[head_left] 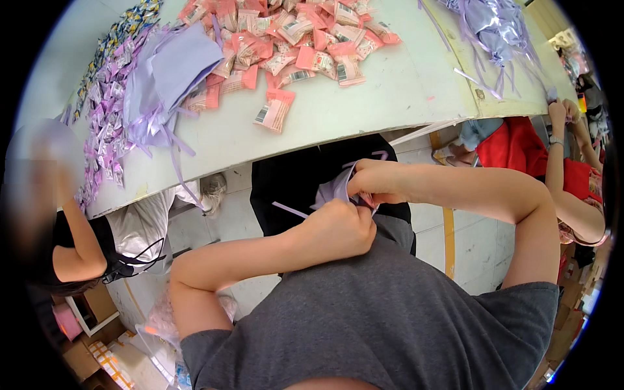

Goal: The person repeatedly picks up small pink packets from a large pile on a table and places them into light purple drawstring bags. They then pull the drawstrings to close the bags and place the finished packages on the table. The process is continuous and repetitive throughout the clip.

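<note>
Grey short-sleeved shirt: worn by the person, nearest of all, in front of the long white flat surface.
Left hand: before the surface's near edge, its grip closed on the gathered cloth of a small lavender satin pouch, knuckles upward.
Right hand: a little closer to the surface, touching the left; its grip is pinched on the pouch's bunched side, and what lies between the fingertips is partly hidden.
Pouch: off the surface, just before its near edge, over black cloth at the lap; thin lavender ribbon ends stick out to either side.
Pink-and-white sealed packet: alone on the surface, near its front edge.
Flat lavender satin bags: stacked on the surface's left part, one ribbon hanging over the edge.
Shiny purple packets: strewn along the surface's left side, beside the bags.
Heap of pink-and-white packets: across the surface's middle, farther back.
Bunched lavender pouches with trailing ribbons: on the surface's right part.
Small blue-and-yellow packets: at the surface's far left.
Co-workers: one in a black top at the surface's left; another, in red clothing, at its right end.
</note>
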A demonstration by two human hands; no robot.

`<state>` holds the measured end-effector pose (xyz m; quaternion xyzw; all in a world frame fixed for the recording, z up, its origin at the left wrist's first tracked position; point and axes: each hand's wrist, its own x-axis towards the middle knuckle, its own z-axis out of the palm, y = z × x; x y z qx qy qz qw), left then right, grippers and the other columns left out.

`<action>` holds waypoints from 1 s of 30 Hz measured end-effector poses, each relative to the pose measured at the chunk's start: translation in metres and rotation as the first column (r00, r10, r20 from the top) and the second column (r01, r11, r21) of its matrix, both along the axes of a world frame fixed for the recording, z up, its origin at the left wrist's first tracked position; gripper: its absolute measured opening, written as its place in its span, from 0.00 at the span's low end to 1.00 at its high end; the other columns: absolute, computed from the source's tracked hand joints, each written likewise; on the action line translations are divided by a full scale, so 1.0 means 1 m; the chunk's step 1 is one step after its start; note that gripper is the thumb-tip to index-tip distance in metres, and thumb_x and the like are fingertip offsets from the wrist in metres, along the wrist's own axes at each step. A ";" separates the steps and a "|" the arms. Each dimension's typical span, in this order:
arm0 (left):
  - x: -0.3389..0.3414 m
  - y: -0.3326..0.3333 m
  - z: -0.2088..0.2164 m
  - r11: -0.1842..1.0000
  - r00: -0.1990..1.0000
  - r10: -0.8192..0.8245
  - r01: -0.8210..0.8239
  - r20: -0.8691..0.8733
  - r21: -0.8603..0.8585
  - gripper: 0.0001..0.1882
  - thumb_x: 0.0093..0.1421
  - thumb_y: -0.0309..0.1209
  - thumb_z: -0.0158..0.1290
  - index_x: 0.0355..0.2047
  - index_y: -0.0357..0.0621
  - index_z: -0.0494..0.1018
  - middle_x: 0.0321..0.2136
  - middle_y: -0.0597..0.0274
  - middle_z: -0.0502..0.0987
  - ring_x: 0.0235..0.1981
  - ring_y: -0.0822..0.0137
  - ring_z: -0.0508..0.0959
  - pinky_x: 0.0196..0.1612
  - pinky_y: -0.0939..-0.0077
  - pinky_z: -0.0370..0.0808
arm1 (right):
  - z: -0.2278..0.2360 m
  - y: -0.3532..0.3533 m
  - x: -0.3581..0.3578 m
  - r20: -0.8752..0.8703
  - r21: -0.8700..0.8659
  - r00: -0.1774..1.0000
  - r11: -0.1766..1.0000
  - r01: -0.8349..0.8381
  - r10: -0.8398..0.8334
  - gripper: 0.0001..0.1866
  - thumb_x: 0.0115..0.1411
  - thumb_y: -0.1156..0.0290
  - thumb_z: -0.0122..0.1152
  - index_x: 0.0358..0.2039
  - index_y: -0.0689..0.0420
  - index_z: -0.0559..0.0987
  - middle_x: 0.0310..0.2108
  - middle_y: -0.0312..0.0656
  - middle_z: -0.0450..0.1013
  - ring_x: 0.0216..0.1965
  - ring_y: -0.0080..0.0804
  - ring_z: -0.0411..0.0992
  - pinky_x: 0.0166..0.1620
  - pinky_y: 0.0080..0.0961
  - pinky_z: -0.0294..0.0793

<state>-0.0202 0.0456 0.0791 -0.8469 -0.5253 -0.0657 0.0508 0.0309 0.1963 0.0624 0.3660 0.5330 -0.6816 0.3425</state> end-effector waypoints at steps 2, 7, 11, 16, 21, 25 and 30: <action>-0.001 -0.002 -0.013 0.999 0.999 0.045 -0.045 0.008 0.009 0.07 0.38 0.29 0.54 0.21 0.40 0.73 0.15 0.64 0.67 0.13 0.72 0.70 0.14 0.80 0.65 | -0.007 0.004 0.005 0.023 -0.007 1.000 1.000 0.011 -0.011 0.03 0.46 0.79 0.54 0.23 0.64 0.71 0.17 0.42 0.64 0.15 0.26 0.61 0.18 0.28 0.57; -0.010 -0.017 -0.038 0.993 0.991 0.116 -0.118 0.073 0.014 0.08 0.39 0.29 0.53 0.23 0.42 0.73 0.15 0.67 0.65 0.13 0.74 0.68 0.13 0.82 0.64 | 0.041 0.014 0.027 -0.264 0.460 0.788 0.791 -0.404 0.556 0.21 0.53 0.75 0.55 0.47 0.67 0.66 0.46 0.56 0.68 0.44 0.47 0.71 0.46 0.33 0.69; -0.015 -0.024 -0.048 0.985 0.989 0.094 -0.109 0.111 0.136 0.08 0.39 0.29 0.54 0.23 0.44 0.73 0.16 0.69 0.63 0.13 0.76 0.67 0.14 0.85 0.63 | 0.000 0.003 0.056 -0.607 0.693 0.509 0.720 -0.036 0.610 0.20 0.50 0.83 0.52 0.46 0.64 0.68 0.45 0.57 0.68 0.44 0.52 0.70 0.44 0.36 0.71; -0.020 -0.037 -0.047 0.967 0.981 0.169 -0.184 0.095 0.174 0.10 0.39 0.28 0.53 0.26 0.45 0.73 0.17 0.69 0.64 0.14 0.77 0.65 0.15 0.85 0.63 | 0.010 0.020 0.051 -0.225 0.909 0.717 0.407 -0.089 0.660 0.25 0.43 0.85 0.52 0.46 0.62 0.71 0.50 0.54 0.66 0.47 0.49 0.69 0.48 0.33 0.71; -0.026 -0.044 -0.046 0.961 0.973 0.186 -0.209 0.137 0.181 0.10 0.40 0.29 0.55 0.27 0.46 0.74 0.20 0.69 0.67 0.16 0.78 0.67 0.17 0.87 0.63 | -0.069 0.005 0.039 -0.539 0.840 0.502 0.384 0.384 0.677 0.10 0.47 0.82 0.57 0.33 0.61 0.74 0.33 0.48 0.73 0.43 0.52 0.71 0.49 0.36 0.70; -0.032 -0.048 -0.064 0.760 0.348 0.534 -0.596 0.771 -0.258 0.43 0.36 0.35 0.68 0.52 0.39 0.59 0.40 0.54 0.69 0.39 0.59 0.73 0.42 0.71 0.71 | -0.070 0.004 0.045 -0.615 0.704 0.663 0.676 0.218 0.427 0.04 0.55 0.80 0.52 0.32 0.62 0.73 0.25 0.49 0.71 0.28 0.41 0.72 0.32 0.31 0.70; -0.031 -0.052 -0.086 0.596 0.042 0.744 -0.491 0.666 -0.635 0.13 0.49 0.19 0.51 0.36 0.37 0.76 0.27 0.49 0.77 0.30 0.54 0.78 0.37 0.70 0.74 | -0.073 0.028 0.046 -0.477 0.178 0.875 0.984 0.002 0.085 0.09 0.63 0.70 0.48 0.30 0.62 0.73 0.13 0.31 0.59 0.15 0.20 0.55 0.19 0.18 0.53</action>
